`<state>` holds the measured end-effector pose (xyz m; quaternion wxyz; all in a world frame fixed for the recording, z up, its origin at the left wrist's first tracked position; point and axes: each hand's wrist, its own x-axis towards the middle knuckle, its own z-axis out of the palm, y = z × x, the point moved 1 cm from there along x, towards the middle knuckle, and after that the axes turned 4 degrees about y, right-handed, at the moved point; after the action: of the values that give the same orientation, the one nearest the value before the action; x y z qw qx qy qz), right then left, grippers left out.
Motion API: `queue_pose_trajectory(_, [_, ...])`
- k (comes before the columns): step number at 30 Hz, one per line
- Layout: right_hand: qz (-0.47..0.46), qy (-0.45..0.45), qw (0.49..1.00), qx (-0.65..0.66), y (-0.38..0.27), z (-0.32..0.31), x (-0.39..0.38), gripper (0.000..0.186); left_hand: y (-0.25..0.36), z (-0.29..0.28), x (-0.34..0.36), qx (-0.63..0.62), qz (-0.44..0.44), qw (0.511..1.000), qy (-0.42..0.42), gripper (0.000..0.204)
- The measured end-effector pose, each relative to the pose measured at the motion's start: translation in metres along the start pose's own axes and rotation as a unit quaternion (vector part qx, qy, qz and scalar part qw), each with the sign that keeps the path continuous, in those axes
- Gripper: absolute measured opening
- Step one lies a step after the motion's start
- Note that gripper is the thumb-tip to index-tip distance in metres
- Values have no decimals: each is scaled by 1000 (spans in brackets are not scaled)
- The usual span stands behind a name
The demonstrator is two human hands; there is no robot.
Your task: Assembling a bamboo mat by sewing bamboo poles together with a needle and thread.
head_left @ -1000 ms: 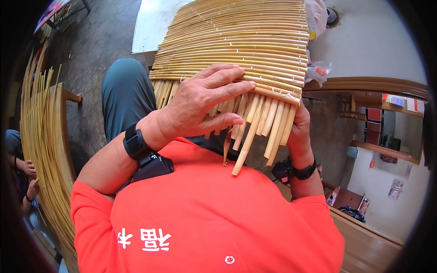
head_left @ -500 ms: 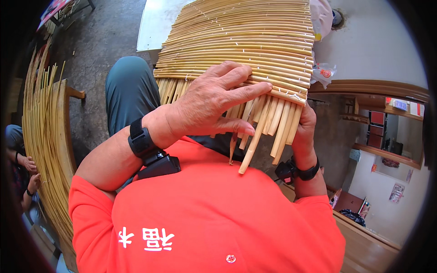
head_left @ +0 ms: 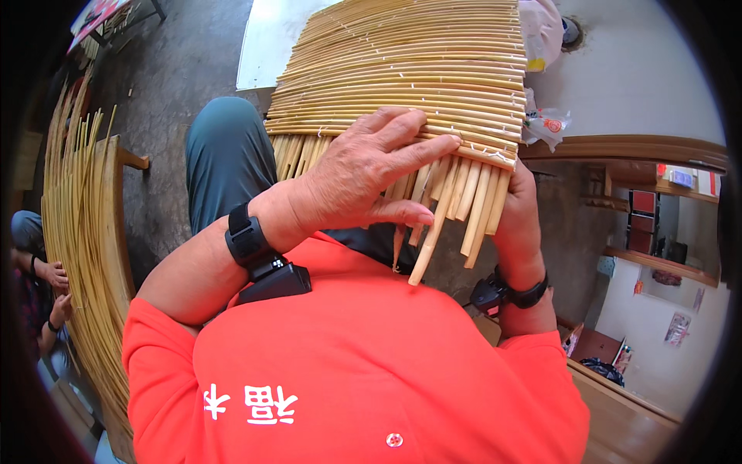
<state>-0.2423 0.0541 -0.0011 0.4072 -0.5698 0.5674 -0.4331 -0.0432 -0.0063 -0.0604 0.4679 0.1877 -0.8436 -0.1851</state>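
A mat of thin yellow reed stalks [head_left: 402, 73], bound with white string, stretches up and away from my lap. Below its near edge, the cut ends of a second set of stalks [head_left: 468, 197] hang loosely at uneven lengths. My left hand [head_left: 363, 166] lies across that near edge, index and middle fingers stretched over the stalks. Its thumb is apart from the fingers, beside one longer stalk end. At the mat's right corner, my right hand [head_left: 519, 201] reaches up from below; its fingers are hidden behind the mat and stalks.
A pale board [head_left: 267, 46] lies under the mat's far left. Long reeds [head_left: 77, 232] lean along a wooden bench [head_left: 116, 209] at the left, where another person's hands [head_left: 56, 290] rest. A plastic bag [head_left: 547, 124] is right of the mat, near wooden furniture [head_left: 641, 147].
The near right corner of the mat has shifted slightly left and up, with the hanging stalk ends. My hands keep nearly the same pose.
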Motion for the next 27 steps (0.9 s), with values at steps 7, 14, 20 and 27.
queue_pose_trajectory(7, [121,-24,975,183,-14,-16,3,44,2,3,-8,-7,-35,999,-31,83])
queue_pose_trajectory(14, [105,-18,994,29,-19,-13,6,49,5,9,-12,-9,-39,999,-19,81])
queue_pose_trajectory(20, [88,-31,996,-16,-26,-6,10,50,6,11,-14,-15,-41,999,-24,87])
queue_pose_trajectory(27, [167,-58,982,-61,-35,-7,15,44,5,9,-14,-28,-37,998,-46,110])
